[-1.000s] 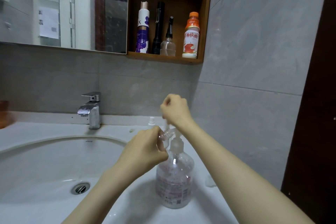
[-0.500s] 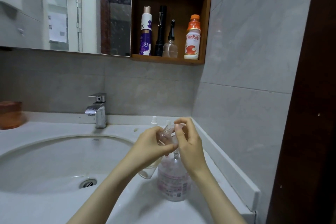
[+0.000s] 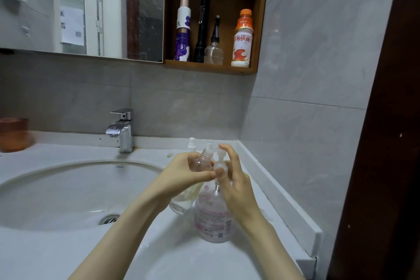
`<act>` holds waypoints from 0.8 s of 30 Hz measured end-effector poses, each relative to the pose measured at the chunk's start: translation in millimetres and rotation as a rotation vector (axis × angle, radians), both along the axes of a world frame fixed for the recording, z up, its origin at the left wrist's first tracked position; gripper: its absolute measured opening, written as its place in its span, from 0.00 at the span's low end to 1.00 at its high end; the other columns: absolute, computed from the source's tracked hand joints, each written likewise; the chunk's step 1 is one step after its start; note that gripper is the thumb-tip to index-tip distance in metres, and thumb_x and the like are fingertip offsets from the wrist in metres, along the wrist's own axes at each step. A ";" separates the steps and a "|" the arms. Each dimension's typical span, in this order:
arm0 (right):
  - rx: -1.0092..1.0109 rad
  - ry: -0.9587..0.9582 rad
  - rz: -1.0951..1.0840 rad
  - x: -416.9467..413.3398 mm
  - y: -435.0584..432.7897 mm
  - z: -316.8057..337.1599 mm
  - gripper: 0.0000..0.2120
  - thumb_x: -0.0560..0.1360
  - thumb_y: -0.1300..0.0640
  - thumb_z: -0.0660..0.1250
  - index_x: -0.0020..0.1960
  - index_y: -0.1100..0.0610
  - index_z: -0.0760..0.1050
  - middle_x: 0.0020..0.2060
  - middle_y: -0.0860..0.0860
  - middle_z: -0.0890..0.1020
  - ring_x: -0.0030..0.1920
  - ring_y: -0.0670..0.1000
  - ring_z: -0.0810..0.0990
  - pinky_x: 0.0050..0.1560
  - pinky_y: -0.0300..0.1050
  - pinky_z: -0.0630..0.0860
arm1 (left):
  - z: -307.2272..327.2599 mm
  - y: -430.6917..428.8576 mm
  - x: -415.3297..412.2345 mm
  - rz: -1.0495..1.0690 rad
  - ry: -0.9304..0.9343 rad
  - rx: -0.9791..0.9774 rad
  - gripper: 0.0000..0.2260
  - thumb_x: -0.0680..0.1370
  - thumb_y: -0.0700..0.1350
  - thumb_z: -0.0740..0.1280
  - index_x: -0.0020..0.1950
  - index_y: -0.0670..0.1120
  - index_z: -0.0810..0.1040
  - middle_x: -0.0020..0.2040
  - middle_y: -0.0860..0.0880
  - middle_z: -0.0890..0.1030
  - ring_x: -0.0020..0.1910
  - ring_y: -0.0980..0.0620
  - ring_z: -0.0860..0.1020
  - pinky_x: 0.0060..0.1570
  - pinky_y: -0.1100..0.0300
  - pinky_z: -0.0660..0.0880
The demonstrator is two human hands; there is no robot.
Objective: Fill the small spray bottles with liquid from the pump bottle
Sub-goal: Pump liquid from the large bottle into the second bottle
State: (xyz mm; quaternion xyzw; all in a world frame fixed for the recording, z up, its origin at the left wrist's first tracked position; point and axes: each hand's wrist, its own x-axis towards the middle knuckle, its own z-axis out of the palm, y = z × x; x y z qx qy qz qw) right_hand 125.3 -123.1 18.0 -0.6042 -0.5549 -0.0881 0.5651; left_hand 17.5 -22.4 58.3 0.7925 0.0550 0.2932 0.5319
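Observation:
A clear pump bottle (image 3: 213, 218) with a pink label stands on the white counter right of the basin. My right hand (image 3: 236, 186) holds its pump head (image 3: 220, 159), index finger arched over the top and thumb against the collar. My left hand (image 3: 184, 175) grips a small clear spray bottle (image 3: 200, 162), capless and tilted. Its threaded neck points up at the pump spout, and its base (image 3: 180, 206) shows below my palm. A second small spray bottle (image 3: 192, 143) stands behind my hands, only its white top visible.
A white basin (image 3: 68, 188) with a chrome tap (image 3: 121, 129) lies to the left. The tiled wall and a raised counter ledge (image 3: 279, 198) close the right side. A wooden shelf (image 3: 211, 67) above holds several bottles. An orange container (image 3: 13, 134) sits far left.
My right hand has come down from a fist above the pump to hold the pump head. My left hand keeps the small bottle's neck at the spout.

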 end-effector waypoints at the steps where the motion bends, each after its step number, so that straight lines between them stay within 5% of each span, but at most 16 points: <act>1: 0.022 0.000 -0.019 -0.7 1.9 -1.4 0.23 0.67 0.23 0.47 0.60 0.25 0.59 0.34 0.42 0.79 0.33 0.42 0.77 0.39 0.39 0.75 | -1.4 0.8 1.5 0.024 -0.002 -0.001 0.07 0.70 0.41 0.74 0.47 0.43 0.82 0.45 0.45 0.85 0.49 0.50 0.83 0.53 0.58 0.78; 4: 0.076 0.011 -0.062 -1.9 5.4 -1.4 0.22 0.71 0.25 0.45 0.60 0.29 0.62 0.29 0.42 0.77 0.29 0.43 0.73 0.33 0.35 0.70 | -2.2 0.7 6.0 0.087 0.023 0.029 0.12 0.69 0.46 0.74 0.48 0.41 0.81 0.44 0.42 0.83 0.46 0.48 0.82 0.52 0.54 0.78; 10: 0.115 -0.011 -0.128 -1.2 8.7 -0.7 0.16 0.74 0.36 0.47 0.59 0.36 0.64 0.28 0.37 0.77 0.28 0.42 0.74 0.32 0.31 0.67 | 4.3 -2.1 11.9 0.164 0.050 0.112 0.09 0.72 0.40 0.72 0.44 0.34 0.78 0.30 0.50 0.76 0.29 0.58 0.75 0.32 0.69 0.71; 24: 0.093 -0.078 -0.225 0.0 10.7 -8.1 0.18 0.75 0.38 0.46 0.62 0.36 0.63 0.25 0.40 0.73 0.29 0.44 0.72 0.33 0.38 0.67 | 5.4 2.4 14.0 0.249 0.131 0.257 0.10 0.64 0.45 0.71 0.35 0.39 0.74 0.27 0.52 0.73 0.28 0.55 0.69 0.33 0.61 0.67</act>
